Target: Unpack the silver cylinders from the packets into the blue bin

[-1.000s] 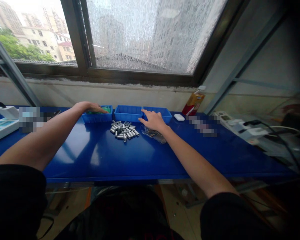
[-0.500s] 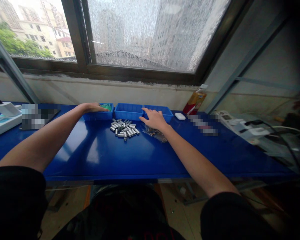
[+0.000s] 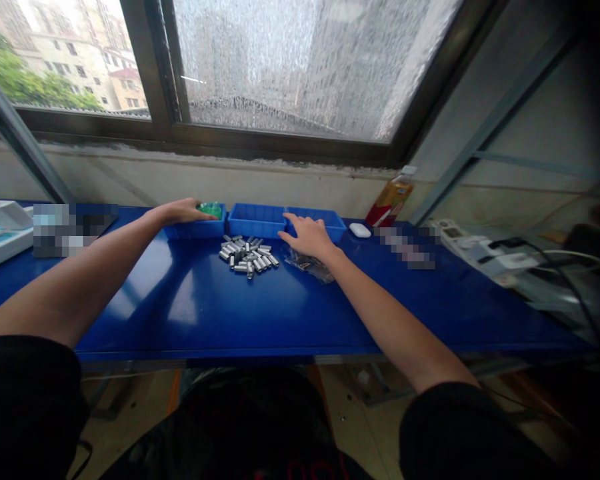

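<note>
My left hand (image 3: 183,211) reaches into the left blue bin (image 3: 195,231), its fingers closed around a bundle of green plastic (image 3: 210,211) that shows above the rim. The exact kind of the green stuff is too small to tell. My right hand (image 3: 309,235) is open, fingers spread, at the near edge of the right blue bin (image 3: 334,227). Beneath that hand lies a clear plastic bag (image 3: 310,265) with small parts in it. Between the hands stands the middle blue bin (image 3: 257,225). In front of it is a loose pile of short silver metal pieces (image 3: 249,256).
A white earbud case (image 3: 360,230) and a drink bottle (image 3: 391,199) stand right of the bins. White power strips lie at the left (image 3: 5,240) and the right (image 3: 500,257). The blue tabletop (image 3: 220,313) runs below a window.
My left hand has risen slightly, and more of the green plastic shows above the bin's rim. My right hand keeps its place. The view has shifted a little.
</note>
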